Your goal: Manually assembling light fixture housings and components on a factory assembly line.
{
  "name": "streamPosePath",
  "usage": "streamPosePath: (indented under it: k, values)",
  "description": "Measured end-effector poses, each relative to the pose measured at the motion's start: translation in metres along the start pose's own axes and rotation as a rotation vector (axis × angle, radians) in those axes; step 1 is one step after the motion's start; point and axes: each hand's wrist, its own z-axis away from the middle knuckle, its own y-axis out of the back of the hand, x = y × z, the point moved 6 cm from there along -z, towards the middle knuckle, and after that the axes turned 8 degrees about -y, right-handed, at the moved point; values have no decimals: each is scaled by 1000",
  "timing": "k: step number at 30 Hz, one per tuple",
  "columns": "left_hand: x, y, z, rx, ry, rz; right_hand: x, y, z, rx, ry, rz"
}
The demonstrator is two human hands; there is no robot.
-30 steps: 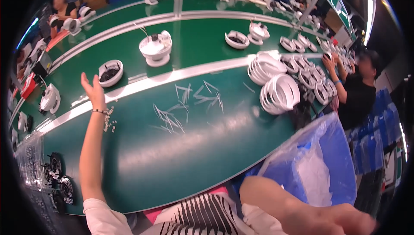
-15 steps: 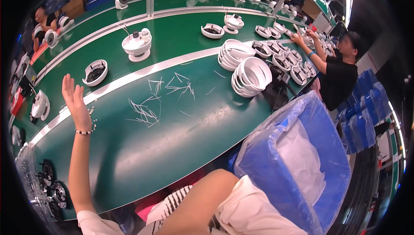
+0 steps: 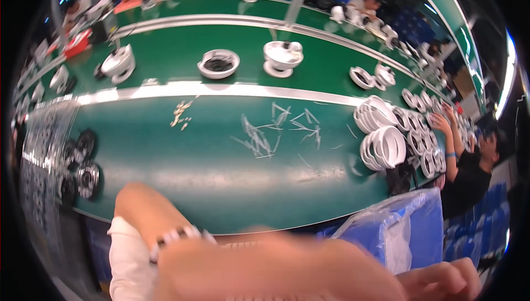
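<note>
Tabletop (image 3: 309, 201): dark green, its near edge bowed by the lens and partly covered by the person's arms; a metal rail (image 3: 165, 90) runs along the far side.
Co-worker (image 3: 469, 179): in black at the right, hands among white parts, lower body lost in the dark.
Bin (image 3: 428, 218): blue, with a clear plastic liner, at the tabletop's near right edge, just beside the right hand; its bottom is hidden.
Plastic sheeting (image 3: 47, 163): clear, at the left, what lies behind it hard to make out.
White rings (image 3: 383, 149): two leaning stacks, right end of the tabletop, the lower ones mostly covered.
Left hand (image 3: 265, 270): badly blurred, past a beaded bracelet (image 3: 176, 237); cannot tell whether it is open, closed or gripping.
Right hand (image 3: 441, 281): low, in front of the bin, fingers bent; its palm is hidden, so any grip or contact cannot be told.
White housing (image 3: 282, 52): bowl-shaped, beyond the rail, contents unclear.
Black round parts (image 3: 88, 179): clustered at the left, partly behind the sheeting.
Thin strips (image 3: 256, 138): translucent, scattered mid-tabletop.
Pale bits (image 3: 179, 114): loosely grouped near the rail, too small to identify.
</note>
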Motion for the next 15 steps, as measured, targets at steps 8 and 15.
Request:
streamPosePath:
  k: [8,15]
  values:
    - [-48,-94,6,-54,116,1592,17,10,18,59,97,244]
    - [5,-53,-8,-222,-512,1012,-19,66,20,-11,489,992]
